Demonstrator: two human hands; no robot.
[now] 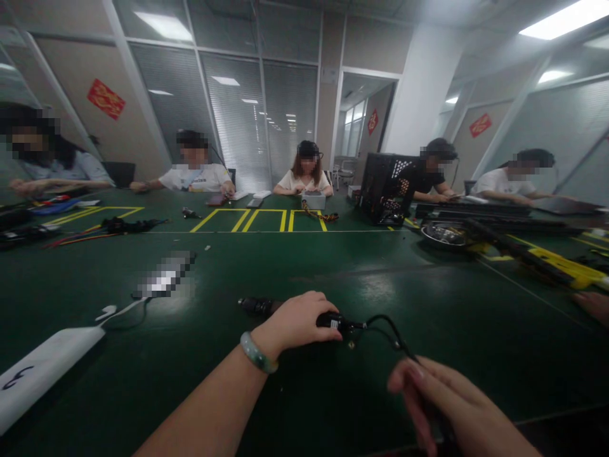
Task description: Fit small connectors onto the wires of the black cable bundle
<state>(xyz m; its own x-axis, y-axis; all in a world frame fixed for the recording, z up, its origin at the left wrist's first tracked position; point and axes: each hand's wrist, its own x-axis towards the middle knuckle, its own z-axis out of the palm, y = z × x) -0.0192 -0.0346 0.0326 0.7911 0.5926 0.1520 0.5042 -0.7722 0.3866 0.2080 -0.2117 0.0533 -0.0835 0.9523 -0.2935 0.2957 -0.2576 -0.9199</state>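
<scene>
A black electric screwdriver (257, 307) lies on the green table, its metal tip pointing left. My left hand (303, 319), with a bangle at the wrist, is wrapped over the middle of its body. From the tool's right end a black cord (387, 322) arches over to my right hand (440, 387). That hand has its fingers closed around the cord, close to the table's front edge. A dark piece shows below the right palm, too shaded to make out. Nearest on the left is a white power strip (52, 365) marked "3".
A phone-like device (164, 276) lies beyond the strip, joined by a white cable. Wire bundles (126, 225) lie at the left. A black computer case (385, 188) stands at the back right, near a bowl of small parts (442, 235). Several people sit across the table.
</scene>
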